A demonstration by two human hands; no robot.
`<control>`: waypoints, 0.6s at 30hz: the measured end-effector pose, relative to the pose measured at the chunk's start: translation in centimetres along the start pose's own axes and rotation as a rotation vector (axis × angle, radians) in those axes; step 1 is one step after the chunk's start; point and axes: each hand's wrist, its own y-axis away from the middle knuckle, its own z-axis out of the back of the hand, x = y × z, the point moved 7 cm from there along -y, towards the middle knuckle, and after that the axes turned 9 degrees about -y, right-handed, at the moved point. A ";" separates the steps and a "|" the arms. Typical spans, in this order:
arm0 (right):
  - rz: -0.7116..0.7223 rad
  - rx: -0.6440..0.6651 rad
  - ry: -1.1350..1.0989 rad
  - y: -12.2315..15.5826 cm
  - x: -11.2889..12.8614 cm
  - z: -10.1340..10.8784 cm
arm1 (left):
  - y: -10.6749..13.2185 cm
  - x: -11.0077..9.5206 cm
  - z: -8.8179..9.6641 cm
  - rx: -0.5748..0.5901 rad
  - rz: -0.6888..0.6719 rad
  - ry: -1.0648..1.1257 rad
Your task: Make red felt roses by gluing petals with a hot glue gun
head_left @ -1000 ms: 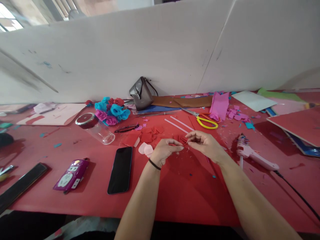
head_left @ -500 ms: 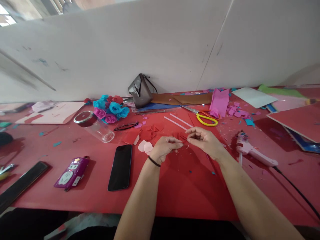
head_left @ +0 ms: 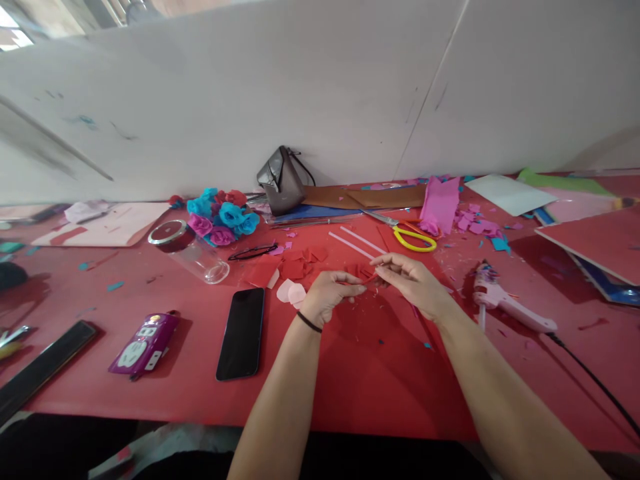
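Between my hands is a small piece of red paper [head_left: 369, 279], held above the red table. My left hand [head_left: 334, 293] pinches its left side, thumb against fingers. On the other side my right hand [head_left: 404, 277] is closed on it at the fingertips, which partly hide it. Red paper pieces [head_left: 295, 265] lie just behind my left hand, and pale pink paper petals [head_left: 291, 293] are beside it. Two glue sticks [head_left: 357, 241] lie behind my right hand. Yellow-handled scissors [head_left: 414, 240] rest farther back.
A pink glue gun [head_left: 510, 303] with a black cord stands at right. To the left are a phone [head_left: 241, 333], a purple power strip [head_left: 145, 343], a clear jar [head_left: 190, 253] and crepe paper flowers [head_left: 225, 217]. A grey bag [head_left: 283, 183] leans against the white wall.
The red paper has shifted slightly between my fingertips, and my right fingers have changed position a little. The rest of the table looks the same.
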 end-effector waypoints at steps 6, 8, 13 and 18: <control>0.025 -0.010 -0.005 0.0 0.1 0.2 | 0.1 -0.1 0.0 -0.026 0.015 0.008; 0.047 -0.015 -0.002 0.0 0.2 0.1 | 0.1 -0.2 -0.1 -0.019 0.012 0.003; 0.068 -0.041 0.033 -0.2 0.0 0.2 | 0.1 -0.2 -0.1 -0.008 -0.004 0.002; 0.114 -0.134 -0.026 -0.3 0.1 0.6 | 0.0 -0.3 -0.1 -0.016 -0.037 0.106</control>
